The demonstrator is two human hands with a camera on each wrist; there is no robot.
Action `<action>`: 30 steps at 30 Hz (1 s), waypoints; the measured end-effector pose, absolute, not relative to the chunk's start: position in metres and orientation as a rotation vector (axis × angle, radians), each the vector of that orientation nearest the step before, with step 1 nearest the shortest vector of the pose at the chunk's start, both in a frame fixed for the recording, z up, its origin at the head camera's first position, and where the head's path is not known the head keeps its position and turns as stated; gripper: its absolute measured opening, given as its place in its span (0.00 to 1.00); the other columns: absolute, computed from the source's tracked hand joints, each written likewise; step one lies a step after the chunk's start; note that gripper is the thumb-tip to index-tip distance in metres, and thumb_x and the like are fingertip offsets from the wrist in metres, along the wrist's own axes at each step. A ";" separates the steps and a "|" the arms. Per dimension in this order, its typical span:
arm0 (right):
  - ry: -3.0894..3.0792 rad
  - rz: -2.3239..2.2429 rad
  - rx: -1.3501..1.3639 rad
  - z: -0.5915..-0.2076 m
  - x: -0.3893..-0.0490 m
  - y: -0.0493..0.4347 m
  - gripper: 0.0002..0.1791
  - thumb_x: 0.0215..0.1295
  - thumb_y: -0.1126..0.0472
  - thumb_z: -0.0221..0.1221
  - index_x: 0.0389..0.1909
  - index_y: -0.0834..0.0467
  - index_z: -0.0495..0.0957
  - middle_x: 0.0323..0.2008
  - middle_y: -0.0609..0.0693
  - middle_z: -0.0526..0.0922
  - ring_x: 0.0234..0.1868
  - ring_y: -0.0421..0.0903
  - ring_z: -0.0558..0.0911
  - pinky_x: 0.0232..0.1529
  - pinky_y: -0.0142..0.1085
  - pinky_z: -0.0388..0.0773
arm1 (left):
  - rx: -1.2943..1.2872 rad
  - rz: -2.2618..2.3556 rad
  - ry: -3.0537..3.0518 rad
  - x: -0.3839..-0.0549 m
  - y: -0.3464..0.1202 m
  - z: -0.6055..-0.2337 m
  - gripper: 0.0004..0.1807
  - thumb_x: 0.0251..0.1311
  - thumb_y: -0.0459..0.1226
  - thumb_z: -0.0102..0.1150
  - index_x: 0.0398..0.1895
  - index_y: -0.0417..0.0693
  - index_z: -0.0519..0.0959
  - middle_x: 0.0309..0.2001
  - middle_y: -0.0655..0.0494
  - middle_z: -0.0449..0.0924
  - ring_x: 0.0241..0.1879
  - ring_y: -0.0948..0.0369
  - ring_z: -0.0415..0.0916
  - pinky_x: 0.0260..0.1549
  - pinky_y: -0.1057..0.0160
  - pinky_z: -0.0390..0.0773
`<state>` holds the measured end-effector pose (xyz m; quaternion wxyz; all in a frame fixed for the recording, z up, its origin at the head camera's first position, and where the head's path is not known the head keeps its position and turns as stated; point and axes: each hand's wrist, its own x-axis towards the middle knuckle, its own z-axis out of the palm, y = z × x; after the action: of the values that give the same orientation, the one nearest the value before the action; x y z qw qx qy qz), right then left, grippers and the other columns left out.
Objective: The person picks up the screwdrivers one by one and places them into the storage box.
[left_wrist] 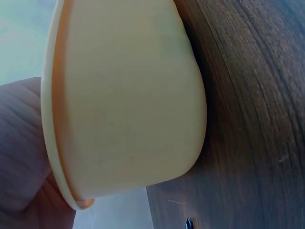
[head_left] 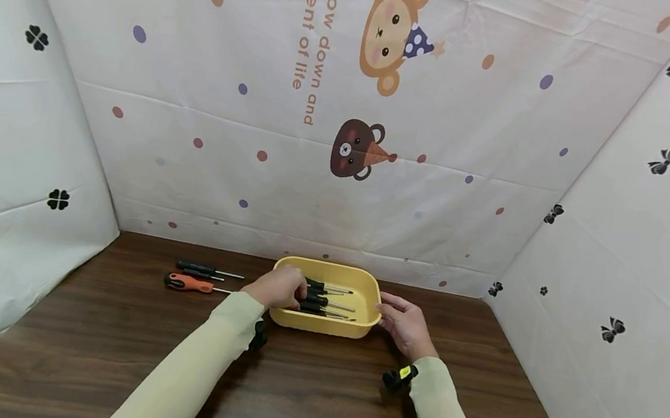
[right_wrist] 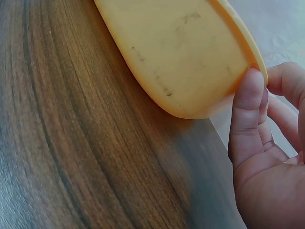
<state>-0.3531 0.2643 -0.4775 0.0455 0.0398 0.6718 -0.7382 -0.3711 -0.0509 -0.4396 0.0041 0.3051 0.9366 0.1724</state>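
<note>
Yellow plastic forms the shallow tray [head_left: 325,325] that sits toward the far side of the dark wood-grained tabletop [head_left: 315,399], just in front of the far cloth [head_left: 264,70] with its dots and animal faces. The hands are apart, one at each end of it. The left hand [head_left: 280,287] reaches over the left end, its fingers down inside by the black-handled screwdrivers [head_left: 314,299]; the fingertips are hidden, so I cannot tell whether it grips one. The right hand [head_left: 405,326] pinches the right rim, thumb against the outer wall, as the right wrist view shows. The screwdrivers in the tray lie side by side, handles to the left and metal shafts to the right. Left of the tray, on the tabletop, lie an orange-and-black screwdriver [head_left: 196,284] and, just beyond it, two black screwdrivers [head_left: 196,267], their shafts also pointing right. Pale sleeves [head_left: 198,361] cover both forearms. White cloths with black clovers and bows stand at left and right.
</note>
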 end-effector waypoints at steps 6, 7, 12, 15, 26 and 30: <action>2.039 -2.261 0.127 -0.478 -0.353 0.264 0.28 0.66 0.70 0.65 0.67 0.70 0.73 0.44 0.52 0.89 0.31 0.39 0.86 0.35 0.30 0.85 | 0.933 0.606 2.926 -0.371 -0.055 -0.441 0.05 0.56 0.33 0.76 0.36 0.48 0.90 0.39 0.57 0.89 0.39 0.61 0.84 0.44 0.56 0.85; 2.035 -2.261 0.124 -0.478 -0.353 0.264 0.29 0.67 0.70 0.65 0.68 0.71 0.72 0.44 0.52 0.89 0.31 0.39 0.86 0.35 0.30 0.85 | 0.925 0.618 2.927 -0.371 -0.056 -0.441 0.06 0.57 0.34 0.75 0.37 0.48 0.90 0.40 0.57 0.89 0.41 0.61 0.84 0.45 0.55 0.85; 2.014 -2.269 0.110 -0.478 -0.353 0.264 0.30 0.67 0.70 0.65 0.68 0.71 0.71 0.43 0.52 0.89 0.31 0.39 0.87 0.35 0.30 0.85 | 0.889 0.694 2.945 -0.369 -0.060 -0.440 0.09 0.60 0.37 0.73 0.44 0.47 0.90 0.46 0.54 0.89 0.46 0.57 0.85 0.48 0.53 0.84; 2.010 -2.268 0.106 -0.478 -0.353 0.265 0.30 0.66 0.70 0.66 0.68 0.71 0.71 0.42 0.52 0.89 0.31 0.39 0.87 0.34 0.30 0.85 | 0.873 0.754 2.951 -0.368 -0.065 -0.439 0.12 0.62 0.39 0.72 0.47 0.47 0.89 0.48 0.54 0.89 0.48 0.55 0.85 0.49 0.52 0.84; 2.010 -2.273 0.108 -0.478 -0.353 0.264 0.29 0.67 0.71 0.64 0.68 0.71 0.71 0.45 0.53 0.89 0.31 0.40 0.87 0.34 0.30 0.85 | 0.907 0.961 2.947 -0.358 -0.092 -0.437 0.16 0.61 0.38 0.73 0.51 0.44 0.87 0.51 0.52 0.87 0.53 0.47 0.82 0.52 0.48 0.82; 2.001 -2.279 0.106 -0.479 -0.354 0.265 0.29 0.68 0.71 0.64 0.68 0.71 0.71 0.46 0.53 0.89 0.32 0.40 0.87 0.34 0.30 0.85 | 0.892 1.021 2.972 -0.354 -0.104 -0.440 0.17 0.61 0.39 0.73 0.53 0.48 0.86 0.51 0.51 0.87 0.47 0.51 0.83 0.46 0.53 0.83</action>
<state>-0.3540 0.2648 -0.4789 0.0536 0.0348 0.6585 -0.7499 -0.3542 -0.1035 -0.4398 -0.0626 0.2726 0.9080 0.3119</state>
